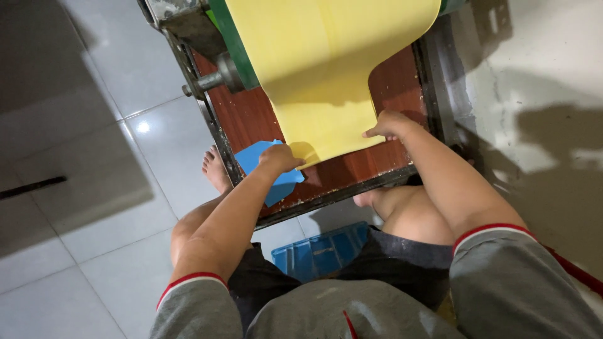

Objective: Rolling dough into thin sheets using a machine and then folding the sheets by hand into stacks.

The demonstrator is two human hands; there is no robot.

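Observation:
A wide yellow dough sheet (320,81) hangs down from a green roller (235,47) onto a reddish wooden board (352,169). My left hand (279,158) grips the sheet's lower left corner while resting on a blue plastic scraper (264,164). My right hand (388,124) pinches the sheet's right edge, fingers closed on it. Both forearms reach forward from grey sleeves with red trim.
The board sits in a dark metal frame (433,81) with a roller axle (210,80) at the left. A blue plastic crate (317,254) stands on the floor between my knees. White floor tiles (94,188) lie to the left, a pale wall to the right.

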